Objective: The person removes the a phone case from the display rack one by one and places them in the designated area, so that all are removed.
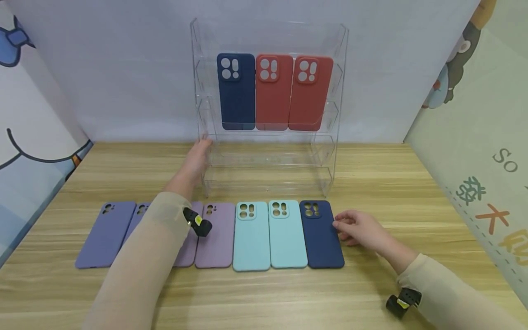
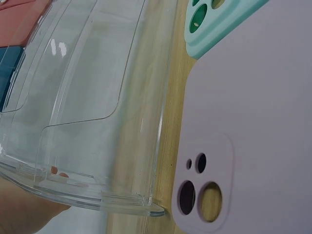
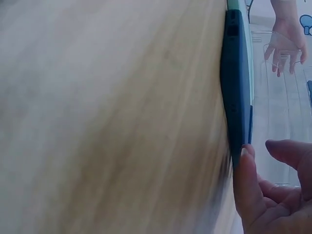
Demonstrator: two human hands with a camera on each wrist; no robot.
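Observation:
My left hand (image 1: pixel 198 158) touches the left side of a clear acrylic display rack (image 1: pixel 268 185); in the right wrist view its fingers (image 3: pixel 292 58) are extended against the clear plastic. My right hand (image 1: pixel 363 231) is at the right edge of a navy phone case (image 1: pixel 323 243) lying flat on the table. In the right wrist view one fingertip (image 3: pixel 247 150) meets the case's edge, while another digit stands apart from it. Beside the navy case lie two mint cases (image 1: pixel 251 243) (image 1: pixel 288 240), then light purple cases (image 1: pixel 215 243), partly hidden by my left sleeve.
A dark blue case (image 1: pixel 237 103) and two red cases (image 1: pixel 272 103) (image 1: pixel 311 103) stand side by side on an upper tier of the rack. A bluish purple case (image 1: pixel 103 238) lies at the row's left end. White cloth (image 1: pixel 144 91) hangs behind the wooden table (image 1: pixel 371 178).

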